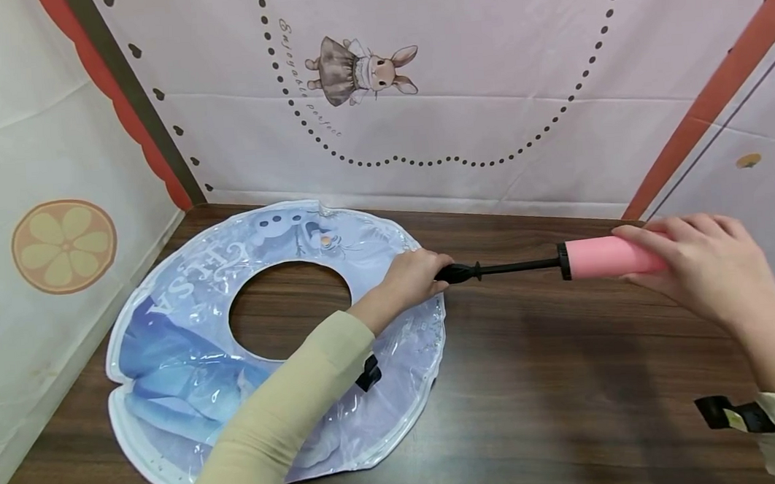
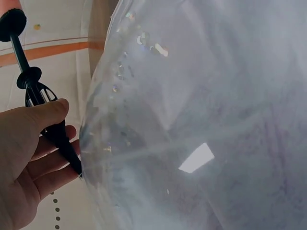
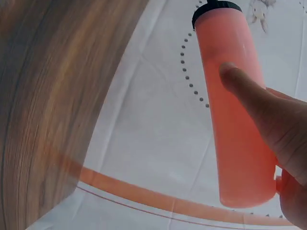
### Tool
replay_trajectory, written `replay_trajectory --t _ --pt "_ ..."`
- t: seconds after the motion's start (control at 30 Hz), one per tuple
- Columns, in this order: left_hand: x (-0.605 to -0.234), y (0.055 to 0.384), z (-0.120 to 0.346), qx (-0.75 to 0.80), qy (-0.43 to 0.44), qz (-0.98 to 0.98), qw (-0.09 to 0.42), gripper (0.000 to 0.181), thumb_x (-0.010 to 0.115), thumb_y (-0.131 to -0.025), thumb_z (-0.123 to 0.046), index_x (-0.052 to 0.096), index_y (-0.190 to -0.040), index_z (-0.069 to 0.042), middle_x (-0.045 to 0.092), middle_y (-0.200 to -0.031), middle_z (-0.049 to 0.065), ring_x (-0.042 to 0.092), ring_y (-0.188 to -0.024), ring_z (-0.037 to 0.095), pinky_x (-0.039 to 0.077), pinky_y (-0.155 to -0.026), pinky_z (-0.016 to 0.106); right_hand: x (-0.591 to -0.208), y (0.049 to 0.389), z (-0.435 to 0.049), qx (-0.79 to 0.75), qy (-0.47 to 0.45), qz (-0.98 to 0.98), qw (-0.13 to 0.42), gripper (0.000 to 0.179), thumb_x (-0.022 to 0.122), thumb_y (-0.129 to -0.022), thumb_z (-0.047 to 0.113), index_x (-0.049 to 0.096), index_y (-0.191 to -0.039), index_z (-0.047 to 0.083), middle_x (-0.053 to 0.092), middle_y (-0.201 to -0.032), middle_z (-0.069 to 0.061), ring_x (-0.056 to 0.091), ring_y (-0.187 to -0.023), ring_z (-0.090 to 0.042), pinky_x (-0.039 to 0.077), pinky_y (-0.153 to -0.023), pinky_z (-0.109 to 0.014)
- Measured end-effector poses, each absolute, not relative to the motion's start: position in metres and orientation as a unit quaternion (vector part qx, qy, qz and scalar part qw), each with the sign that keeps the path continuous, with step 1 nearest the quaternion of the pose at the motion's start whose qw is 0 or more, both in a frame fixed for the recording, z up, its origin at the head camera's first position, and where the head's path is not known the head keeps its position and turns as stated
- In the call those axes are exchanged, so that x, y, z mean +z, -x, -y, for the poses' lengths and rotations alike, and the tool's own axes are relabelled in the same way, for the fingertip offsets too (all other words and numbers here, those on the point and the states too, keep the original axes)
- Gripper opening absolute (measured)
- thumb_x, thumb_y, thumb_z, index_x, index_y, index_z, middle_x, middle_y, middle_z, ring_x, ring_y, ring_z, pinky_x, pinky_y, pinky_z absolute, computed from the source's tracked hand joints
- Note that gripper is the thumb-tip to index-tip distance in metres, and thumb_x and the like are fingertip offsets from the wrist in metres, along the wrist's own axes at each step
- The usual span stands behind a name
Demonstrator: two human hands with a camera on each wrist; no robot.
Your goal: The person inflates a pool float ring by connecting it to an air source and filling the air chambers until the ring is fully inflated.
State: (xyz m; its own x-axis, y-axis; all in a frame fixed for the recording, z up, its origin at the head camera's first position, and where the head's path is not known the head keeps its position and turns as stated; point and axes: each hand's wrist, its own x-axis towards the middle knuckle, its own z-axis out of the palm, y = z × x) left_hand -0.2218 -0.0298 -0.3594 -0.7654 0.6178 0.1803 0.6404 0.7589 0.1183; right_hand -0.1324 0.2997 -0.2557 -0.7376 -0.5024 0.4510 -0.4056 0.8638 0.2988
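Observation:
A blue and lilac swim ring (image 1: 397,417) with printed cartoon figures lies on the table, partly filled and creased. Over its right side, my left hand (image 1: 411,279) grips the black tapered end (image 2: 60,136) of a hand pump between thumb and fingers. The tip of that end comes right up to the ring's edge in the left wrist view. A thin black rod (image 1: 520,266) runs from it to the pump's pink barrel (image 1: 602,257). My right hand (image 1: 711,269) holds this barrel, with the thumb along its side in the right wrist view.
The brown wooden table (image 1: 533,380) is bounded at the back by a pale printed cloth (image 1: 483,61) with a rabbit picture. Another cloth wall (image 1: 51,347) stands on the left. Black straps (image 1: 732,414) sit near both sleeves.

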Motion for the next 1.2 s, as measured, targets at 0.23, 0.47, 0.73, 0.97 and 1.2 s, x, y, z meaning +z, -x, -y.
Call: replay_trajectory --t 0.23,0.47,0.73,0.97,1.2 --pt "-0.359 0.220 0.026 -0.106 0.348 0.930 0.055 0.025 0.067 -0.083 -0.030 0.066 -0.106 -0.019 0.069 -0.093 -0.002 0.064 -0.082 0.016 0.050 -0.067 0.036 -0.269 0.143 -0.265 -0.093 -0.303 0.908 0.273 0.068 0.086 -0.050 0.024 0.060 -0.113 0.020 0.062 -0.092 -0.013 0.054 -0.087 -0.036 0.036 -0.070 -0.051" --pt "-0.363 0.218 0.025 -0.119 0.343 0.930 0.064 0.026 0.069 -0.081 -0.029 0.067 -0.105 -0.017 0.070 -0.090 -0.001 0.064 -0.079 0.017 0.050 -0.065 0.035 -0.285 0.157 -0.227 -0.098 -0.330 0.885 0.315 0.053 0.083 -0.057 0.021 0.063 -0.106 0.018 0.061 -0.086 -0.012 0.055 -0.083 -0.034 0.037 -0.067 -0.050" --pt "-0.362 0.217 0.022 -0.136 0.332 0.932 0.048 0.021 0.072 -0.079 -0.029 0.068 -0.096 -0.017 0.069 -0.085 -0.002 0.061 -0.073 0.014 0.049 -0.064 0.034 -0.287 0.156 -0.230 -0.101 -0.329 0.889 0.302 0.057 0.084 -0.056 0.026 0.062 -0.108 0.019 0.062 -0.088 -0.011 0.055 -0.086 -0.033 0.038 -0.068 -0.049" --pt "-0.360 0.218 0.022 -0.122 0.323 0.938 0.029 0.025 0.072 -0.078 -0.032 0.068 -0.099 -0.018 0.069 -0.088 -0.002 0.063 -0.075 0.015 0.050 -0.066 0.035 -0.278 0.146 -0.268 -0.076 -0.319 0.900 0.288 0.058 0.065 -0.072 0.059 0.060 -0.115 0.019 0.063 -0.093 -0.011 0.054 -0.089 -0.037 0.037 -0.071 -0.052" --pt "-0.362 0.219 0.025 -0.118 0.327 0.937 0.046 0.024 0.072 -0.078 -0.030 0.068 -0.098 -0.018 0.069 -0.086 -0.002 0.064 -0.076 0.017 0.050 -0.066 0.035 -0.261 0.130 -0.316 -0.096 -0.254 0.922 0.276 0.089 0.006 -0.078 0.077 0.060 -0.111 0.014 0.061 -0.095 -0.016 0.052 -0.088 -0.040 0.036 -0.076 -0.056"
